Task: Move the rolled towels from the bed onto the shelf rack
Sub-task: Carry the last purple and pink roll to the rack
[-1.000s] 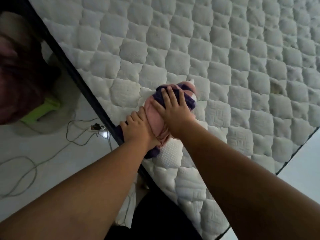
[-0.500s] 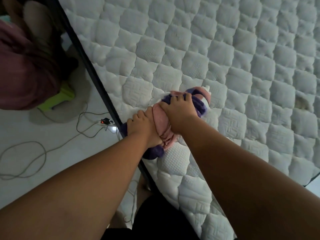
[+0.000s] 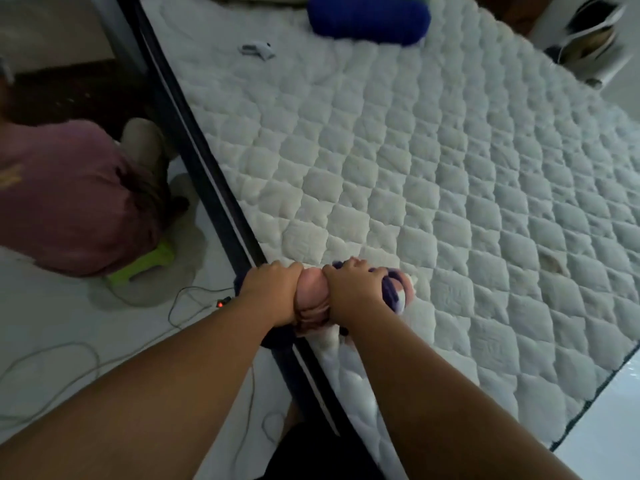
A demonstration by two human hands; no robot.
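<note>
- A second person in a mauve shirt (image 3: 65,199) crouches on the pale floor at far left, over a lime-green plastic stool (image 3: 142,265), with thin grey cables (image 3: 104,344) trailing nearby.
- The left hand (image 3: 272,292) is curled closed, fingers wrapped over the near-left end of the pink-and-purple rolled towel (image 3: 311,296), right at the dark edge of the bed.
- That rolled towel lies on the white quilted mattress (image 3: 433,185) at its near-left border; its long axis runs left to right, slightly away from the camera toward the right, with the purple-and-white striped end pointing right.
- The right hand (image 3: 356,289) is also clenched, fingers folded down over the towel's right half, touching purple fabric.
- A dark blue cylindrical bolster (image 3: 367,19) rests far up the mattress, well apart from the hands, with a small white object (image 3: 258,50) to its left.
</note>
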